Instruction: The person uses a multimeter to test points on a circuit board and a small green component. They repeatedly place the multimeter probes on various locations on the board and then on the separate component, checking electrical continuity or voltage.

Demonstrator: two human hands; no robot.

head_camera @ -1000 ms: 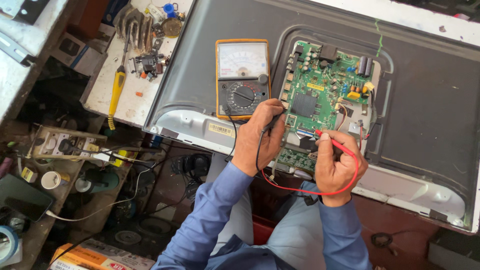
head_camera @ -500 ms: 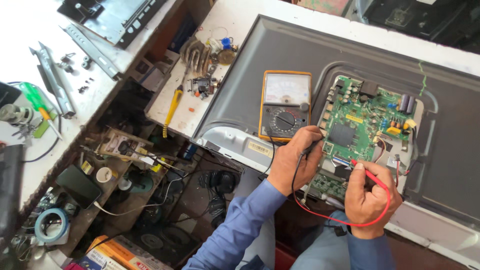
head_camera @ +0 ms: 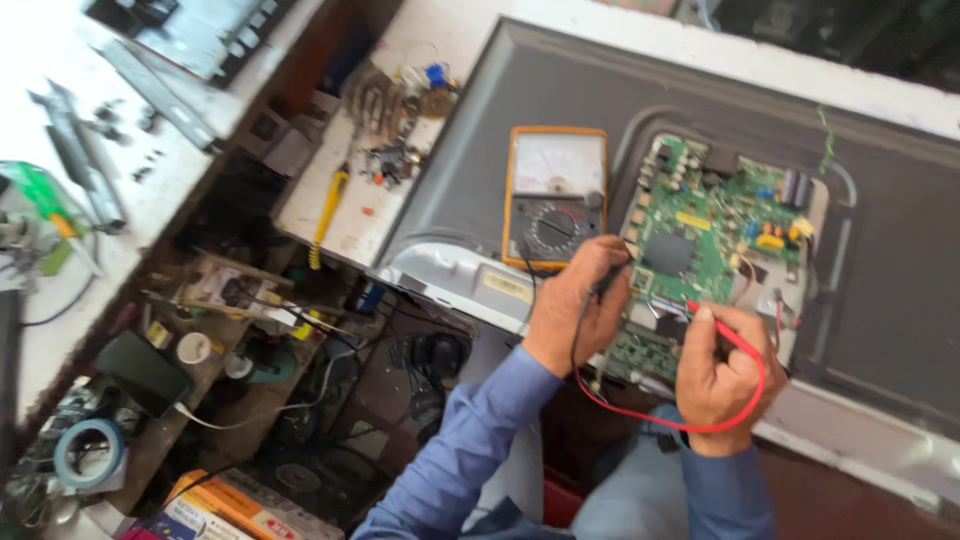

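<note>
Since half a second ago the view has slid a bit further left, so more of the cluttered white bench and the lower shelf shows now, while both hands have stayed parked on the board in pretty much the same spots.

Left hand (head_camera: 578,305) is curled closed around the black test probe (head_camera: 607,287), tip down at the left edge of the green circuit board (head_camera: 700,225), near the big black chip (head_camera: 667,253). Right hand (head_camera: 722,372) pinches the red test probe (head_camera: 718,328) between thumb and fingers, tip touching the board's near part, just right of the left hand. The red lead (head_camera: 640,415) loops down under both wrists and back up round the right hand. Both sleeves are blue.

The board sits in a recess on the back of a grey flat TV panel (head_camera: 880,260) lying face down, right of centre. Just left of the board, lying on the panel, is an orange-cased analog multimeter (head_camera: 555,195), dial side up; can't read the needle from here.

Further left, on the white bench, there's a yellow-handled screwdriver (head_camera: 330,205) and a little heap of small parts (head_camera: 400,130) at the far end. Down on the near-left shelf: a roll of blue tape (head_camera: 88,452), loose wires and junk, all blurry.
</note>
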